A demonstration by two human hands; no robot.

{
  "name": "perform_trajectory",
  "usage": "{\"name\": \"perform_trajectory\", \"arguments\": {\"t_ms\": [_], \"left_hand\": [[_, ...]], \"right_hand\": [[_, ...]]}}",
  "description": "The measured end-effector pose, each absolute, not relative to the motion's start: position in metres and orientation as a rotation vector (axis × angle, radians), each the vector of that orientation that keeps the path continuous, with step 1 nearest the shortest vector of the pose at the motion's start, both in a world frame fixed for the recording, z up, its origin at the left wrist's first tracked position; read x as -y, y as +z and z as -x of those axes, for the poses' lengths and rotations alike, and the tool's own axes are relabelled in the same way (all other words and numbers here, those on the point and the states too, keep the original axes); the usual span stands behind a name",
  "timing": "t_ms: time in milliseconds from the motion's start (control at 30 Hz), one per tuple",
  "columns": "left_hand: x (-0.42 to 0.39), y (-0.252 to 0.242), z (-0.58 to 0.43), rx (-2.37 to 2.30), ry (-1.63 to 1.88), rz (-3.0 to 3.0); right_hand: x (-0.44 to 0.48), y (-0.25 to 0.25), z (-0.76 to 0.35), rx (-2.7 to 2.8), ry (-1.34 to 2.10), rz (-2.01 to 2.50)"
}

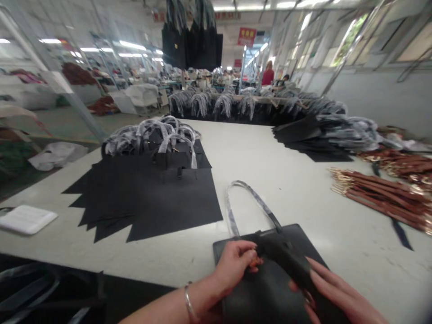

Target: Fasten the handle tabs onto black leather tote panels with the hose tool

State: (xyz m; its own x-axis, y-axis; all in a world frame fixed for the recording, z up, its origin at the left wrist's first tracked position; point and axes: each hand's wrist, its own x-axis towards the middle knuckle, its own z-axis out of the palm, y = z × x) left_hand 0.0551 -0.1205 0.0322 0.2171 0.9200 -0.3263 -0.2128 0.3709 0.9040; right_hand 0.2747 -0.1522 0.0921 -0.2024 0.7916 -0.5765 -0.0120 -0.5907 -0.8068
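A black handbag (270, 288) lies flat at the near edge of the white table (270, 162), its plastic-wrapped handle (249, 198) looping away from me. My left hand (234, 263), with a bangle on the wrist, pinches the bag's top edge near a small orange-brown piece. My right hand (332, 292) grips a black strap or flap (286, 256) that runs diagonally across the bag's top. Both hands rest on the bag.
A fanned stack of black bags with wrapped handles (148, 180) lies left of centre. More stacks (324, 130) sit at the far right. Brown leather straps with gold buckles (381, 193) lie on the right. A white pad (25, 219) sits far left. People stand far back.
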Motion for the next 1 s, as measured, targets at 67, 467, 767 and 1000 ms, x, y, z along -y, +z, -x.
{"name": "perform_trajectory", "arguments": {"t_ms": [67, 467, 767, 1000], "left_hand": [[0.124, 0.031, -0.059, -1.068, 0.917, -0.704], [0.134, 0.028, -0.070, -1.038, 0.861, -0.685], [0.130, 0.029, -0.074, -0.913, 0.778, -0.371], [0.131, 0.023, -0.086, -0.888, 0.799, -0.407]], "right_hand": [[0.150, 0.105, -0.274, 0.847, 1.884, 1.457], [0.155, 0.103, -0.278, 0.833, 1.927, 1.341], [0.165, 0.098, -0.281, 0.804, 2.004, 1.344], [0.170, 0.106, -0.297, 0.803, 1.777, 1.550]]}}
